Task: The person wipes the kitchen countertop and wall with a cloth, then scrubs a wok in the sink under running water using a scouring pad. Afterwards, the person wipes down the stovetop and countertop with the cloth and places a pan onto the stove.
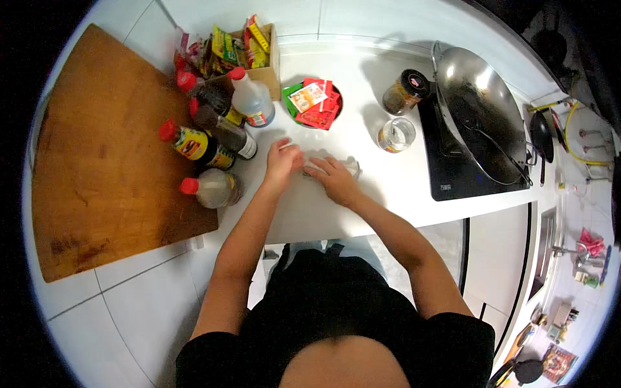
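Over the table point(317, 220), the right hand point(337, 183) has its fingers spread on a clear, glassy thing point(353, 168); whether they grip it, I cannot tell. The thing lies under and just beyond those fingertips, its long axis seemingly running left to right, and the right hand is the nearer. Just left of it, the left hand point(282, 167) has its fingers loosely bent and part open, with no visible hold. Beyond the fingers, an open jar point(396, 136) stands to the right, and a bowl of packets point(341, 111) farther off.
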Tool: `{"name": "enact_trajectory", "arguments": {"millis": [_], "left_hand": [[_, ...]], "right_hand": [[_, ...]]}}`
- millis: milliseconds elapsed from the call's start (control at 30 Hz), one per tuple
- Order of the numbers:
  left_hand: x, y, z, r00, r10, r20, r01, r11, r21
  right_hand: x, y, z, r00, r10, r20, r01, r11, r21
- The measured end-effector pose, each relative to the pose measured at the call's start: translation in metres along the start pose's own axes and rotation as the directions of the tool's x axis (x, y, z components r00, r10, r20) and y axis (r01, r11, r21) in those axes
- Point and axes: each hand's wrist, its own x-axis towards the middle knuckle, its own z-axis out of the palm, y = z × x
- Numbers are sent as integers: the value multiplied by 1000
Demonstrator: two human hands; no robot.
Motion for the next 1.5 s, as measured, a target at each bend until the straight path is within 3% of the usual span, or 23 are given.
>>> {"name": "enact_trajectory", "arguments": {"millis": [67, 100, 167, 200, 267, 367, 467, 633, 667, 767, 833, 900, 1000, 1067, 1167, 1267, 1333, 1400, 1467, 1500], "left_hand": [[16, 21, -4, 997, -68, -21, 64, 982, -177], [25, -4, 46, 987, -143, 70, 158, 938, -310], [67, 4, 35, 978, -160, 134, 201, 894, -400], [78, 11, 28, 961, -181, 208, 257, 860, -441], [88, 5, 29, 970, -180, 163, 230, 895, -381], [86, 5, 40, 980, -174, 96, 197, 916, -350], [92, 6, 44, 990, -118, 74, 135, 944, -300], [57, 18, 43, 997, 55, 55, -38, 964, -263], [42, 23, 39, 999, 22, 48, -7, 955, -295], [-7, 33, 26, 999, -3, -52, -10, 970, -243], [-43, 34, 10, 999, 0, -53, -17, 944, -331], [-68, 12, -28, 998, -55, -15, 50, 967, -251], [-118, 18, -34, 985, -111, -135, 72, 962, -264], [-141, 7, -49, 974, -159, -159, 117, 963, -242], [-167, -5, -59, 966, -200, -162, 149, 947, -284], [-179, 1, -56, 941, -210, -266, 140, 956, -258], [-181, -9, -64, 940, -216, -264, 142, 951, -274], [-178, 2, -53, 937, -222, -271, 145, 949, -279], [-170, 12, -47, 946, -220, -240, 147, 947, -286], [-164, 16, -47, 952, -207, -225, 139, 948, -286]], "right_hand": [[4, -27, -4, 985, 88, -147, -68, 988, 135], [-42, -21, -52, 972, 209, -108, -209, 978, 9], [-27, -55, -90, 917, 338, -212, -364, 927, -94], [-24, -57, -86, 922, 322, -217, -353, 928, -122], [-29, -47, -84, 933, 294, -207, -336, 919, -206], [-36, -12, -45, 981, 171, -88, -189, 939, -286], [-30, -3, -30, 977, 151, -154, -187, 947, -260], [-11, -7, -28, 921, 310, -237, -350, 924, -151], [-7, -4, -23, 903, 345, -257, -389, 909, -149], [25, 20, -22, 806, 402, -434, -506, 848, -154], [53, 40, -26, 697, 471, -541, -606, 790, -93], [79, 73, -19, 579, 496, -647, -694, 716, -72], [120, 117, -29, 345, 592, -729, -816, 573, 79], [140, 136, -53, 291, 661, -691, -842, 520, 143], [161, 163, -84, 292, 738, -608, -844, 498, 199], [188, 203, -75, 345, 741, -577, -883, 464, 69], [182, 177, -68, 626, 648, -433, -774, 585, -244], [162, 112, -62, 815, 484, -319, -566, 782, -261], [129, 57, -39, 915, 307, -264, -338, 937, -83], [115, 29, -41, 949, 282, -138, -292, 955, -54]]}}
